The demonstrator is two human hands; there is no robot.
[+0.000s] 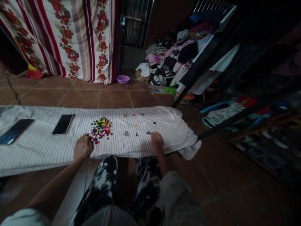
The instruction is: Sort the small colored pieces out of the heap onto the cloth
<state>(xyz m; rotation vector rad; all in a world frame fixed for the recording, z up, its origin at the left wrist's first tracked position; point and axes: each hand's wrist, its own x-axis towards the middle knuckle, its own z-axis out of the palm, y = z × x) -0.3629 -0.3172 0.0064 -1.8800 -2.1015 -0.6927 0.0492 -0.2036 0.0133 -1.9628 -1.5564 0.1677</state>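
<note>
A mixed heap of small coloured pieces (101, 128), perhaps beads or buttons, lies on a striped cloth (119, 147). At the heap's near left edge rests my left hand (83, 147), its fingers curled in; what they hold, if anything, is hidden. My right hand (157, 140) is closed, fingertips down beside a small dark grey-blue cluster (149, 133); I cannot make out anything in its pinch. Between the hands sit small sorted groups, among them a grey cluster (126, 133), yellow pieces (135, 125), blue pieces (136, 134), orange pieces (134, 115) and black pieces (154, 123).
Two phones lie left of the heap, a nearer-centre phone (63, 124) and a far-left phone (16, 131). Beyond the cloth, a purple basin (123, 79) stands on the tiled floor by a floral curtain (82, 40). Clothes (174, 59) are piled at the back right.
</note>
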